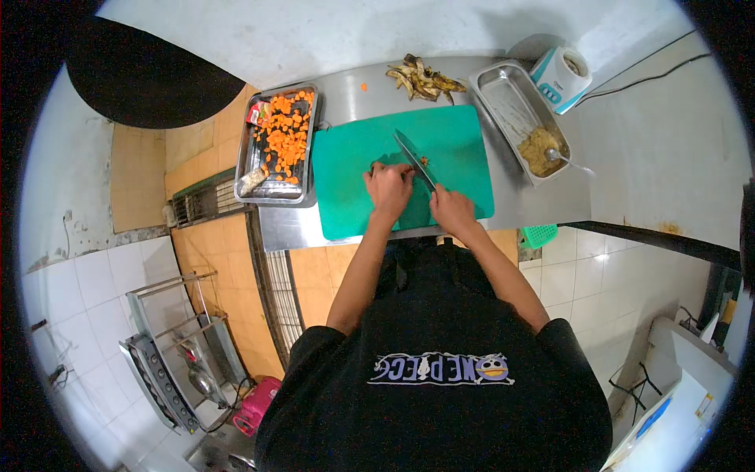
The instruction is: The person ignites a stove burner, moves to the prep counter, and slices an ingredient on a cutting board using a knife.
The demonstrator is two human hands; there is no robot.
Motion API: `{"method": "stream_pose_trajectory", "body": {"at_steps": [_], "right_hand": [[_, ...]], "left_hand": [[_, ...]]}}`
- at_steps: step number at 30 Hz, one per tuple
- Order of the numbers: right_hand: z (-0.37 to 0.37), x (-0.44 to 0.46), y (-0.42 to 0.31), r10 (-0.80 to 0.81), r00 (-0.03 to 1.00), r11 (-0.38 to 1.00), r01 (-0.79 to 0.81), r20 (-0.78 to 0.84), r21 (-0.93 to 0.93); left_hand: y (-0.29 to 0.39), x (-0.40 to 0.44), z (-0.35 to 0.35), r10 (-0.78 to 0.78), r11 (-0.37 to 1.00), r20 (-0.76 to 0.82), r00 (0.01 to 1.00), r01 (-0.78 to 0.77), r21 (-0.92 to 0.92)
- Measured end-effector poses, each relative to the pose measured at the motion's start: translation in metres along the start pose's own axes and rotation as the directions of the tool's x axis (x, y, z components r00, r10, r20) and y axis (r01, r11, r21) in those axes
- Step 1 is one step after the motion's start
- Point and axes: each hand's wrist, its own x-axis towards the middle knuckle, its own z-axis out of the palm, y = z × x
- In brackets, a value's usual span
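Observation:
A kitchen knife (412,157) is in my right hand (452,212), whose fingers wrap around its handle. Its blade points up and to the left over a green cutting board (354,212). My left hand (388,191) rests on the board just left of the blade, fingers curled down. Something small and dark shows at those fingertips, too hidden to name. Small brown bits (425,160) lie on the board to the right of the blade.
Orange carrot pieces (287,141) fill part of a metal tray (238,177) at left. Dark peels (425,79) lie behind the board. At right, a metal pan (491,98) holds yellowish mash (539,151) and a spoon (554,155), beside a white-and-blue appliance (560,79).

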Motion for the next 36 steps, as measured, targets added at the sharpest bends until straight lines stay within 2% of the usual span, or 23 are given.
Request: {"method": "stream_pose_trajectory", "body": {"at_steps": [6,8,15,18,24,26,33,36], "right_hand": [[-0.004,0.002,0.002,-0.043,0.998,0.998,0.045,-0.051,0.046],[-0.005,0.001,-0.001,0.009,0.998,0.999,-0.007,-0.06,0.043],[-0.004,0.002,-0.002,-0.021,1.0,1.0,0.021,-0.018,0.019],[0.001,0.001,-0.002,-0.01,1.0,1.0,0.01,-0.028,0.014],[0.0,0.006,0.002,-0.083,0.992,0.997,0.082,-0.092,-0.01],[0.0,0.004,0.001,-0.013,0.999,0.999,0.015,-0.032,0.052],[0.003,0.004,0.0,-0.039,0.998,0.999,0.04,-0.049,0.023],[0.004,0.009,0.003,-0.049,0.996,0.999,0.05,-0.077,0.012]], "left_hand": [[-0.001,0.004,0.004,0.0,1.0,-0.006,1.0,0.0,0.011],[0.003,0.003,0.0,-0.016,0.998,-0.049,0.999,0.013,-0.055],[0.001,0.005,-0.001,-0.008,1.0,0.023,1.0,0.008,-0.027],[0.0,0.002,0.001,0.037,0.999,-0.053,0.998,-0.038,-0.013],[0.0,0.006,0.0,0.055,0.998,-0.034,0.998,-0.056,-0.019],[-0.002,0.004,0.002,0.068,0.998,-0.04,0.997,-0.068,-0.008],[0.0,0.002,-0.002,0.038,0.999,-0.004,0.999,-0.038,0.007],[-0.001,0.006,0.0,0.056,0.998,-0.04,0.998,-0.056,-0.002]]}}
